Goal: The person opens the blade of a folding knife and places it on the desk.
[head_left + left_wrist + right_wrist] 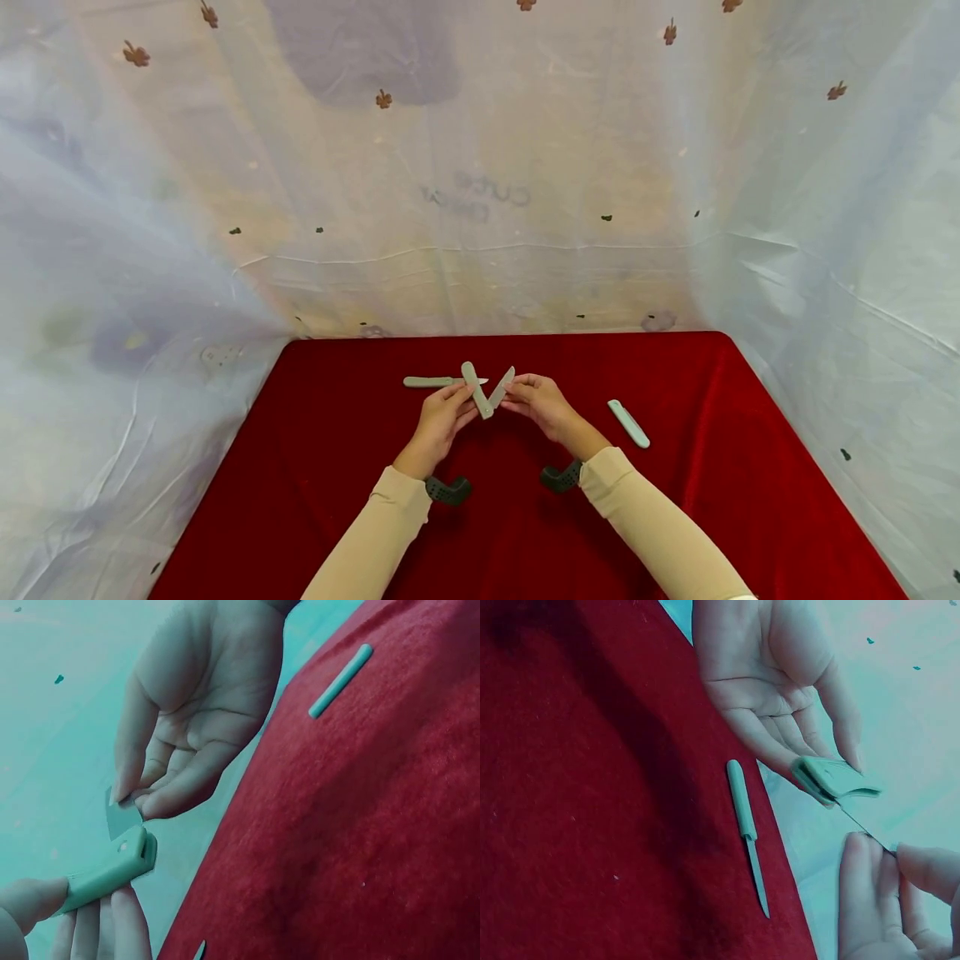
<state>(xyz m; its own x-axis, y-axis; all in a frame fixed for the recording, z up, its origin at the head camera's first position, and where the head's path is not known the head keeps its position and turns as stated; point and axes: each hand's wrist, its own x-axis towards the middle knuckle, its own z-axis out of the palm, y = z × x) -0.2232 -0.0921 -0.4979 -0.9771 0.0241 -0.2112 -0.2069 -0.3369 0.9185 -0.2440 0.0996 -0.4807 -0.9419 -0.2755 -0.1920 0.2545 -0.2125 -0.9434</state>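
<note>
A folding knife with a pale green handle [477, 390] is half unfolded between the hands, above the red table, forming a V in the head view. My left hand [441, 421] grips the handle between thumb and fingers. With thumb and fingertips, my right hand [542, 406] pinches the blade [122, 816] by its flat. Just beyond my left hand lies a second knife [740, 799] with a similar handle, its blade straight out; in the head view the held handle partly overlaps it.
A slim pale green handle-shaped piece [628, 423], no blade showing, lies on the red table cover [750, 500] to the right. Behind the table hangs a pale patterned sheet [465, 292], with more sheeting at both sides. Dark bands [448, 491] sit at both wrists.
</note>
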